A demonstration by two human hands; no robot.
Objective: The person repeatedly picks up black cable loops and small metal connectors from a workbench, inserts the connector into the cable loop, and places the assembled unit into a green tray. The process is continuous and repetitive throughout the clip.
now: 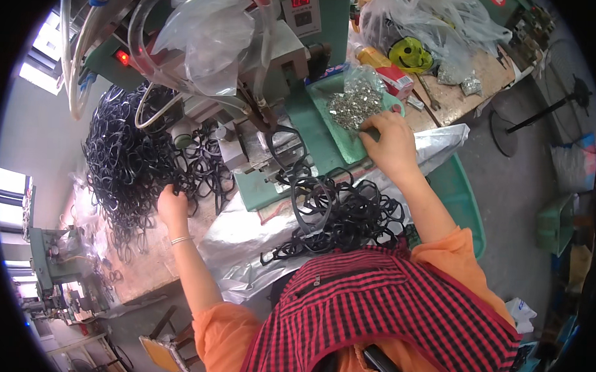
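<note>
Though fisted, left hand (172,204) contents hidden; right hand (389,140) fingertips too (tray (326,131)).

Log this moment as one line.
left hand: in black frame pile | right hand: on green tray of metal bits

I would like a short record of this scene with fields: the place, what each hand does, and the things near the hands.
Place: workbench with a green press machine
Left hand: closed on black plastic frames at the edge of a big tangled pile
Right hand: fingers down in a green tray, at a heap of small silver metal parts
Between the hands: a second pile of black frames on a silver foil sheet
Behind: clear plastic bags, a yellow round object
Clothing: orange sleeves, red-and-black checked apron
</note>
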